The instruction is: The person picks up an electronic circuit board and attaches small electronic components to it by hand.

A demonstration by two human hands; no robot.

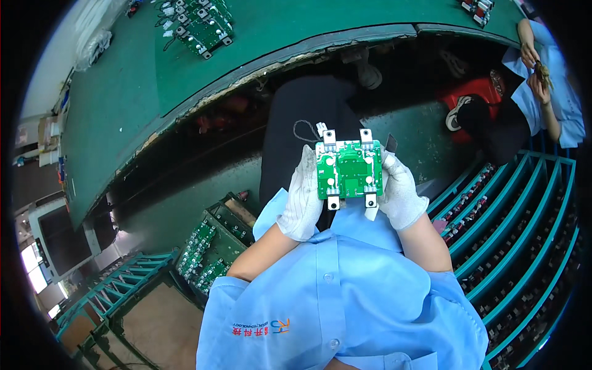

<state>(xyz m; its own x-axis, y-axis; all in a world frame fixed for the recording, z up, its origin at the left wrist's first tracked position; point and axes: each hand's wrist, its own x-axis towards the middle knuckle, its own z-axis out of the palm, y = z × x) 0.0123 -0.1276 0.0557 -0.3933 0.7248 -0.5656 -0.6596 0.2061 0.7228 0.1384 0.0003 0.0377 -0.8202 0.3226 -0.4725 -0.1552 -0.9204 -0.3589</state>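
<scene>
A green circuit board is held up in front of my lap, its flat soldered side facing me. Metal-tabbed black components stick out past its upper and lower edges. My left hand, in a white glove, grips the board's left edge. The right edge is gripped by my right hand, gloved too. A small dark flat piece shows above the right fingertips; its kind cannot be made out. From the board's upper left a thin dark wire loop with a white connector sticks out.
Ahead runs a green worktable with a worn edge, bearing assembled boards. At right stand teal racks of parts; beyond them sits a co-worker holding something small. A bin of circuit boards stands at lower left.
</scene>
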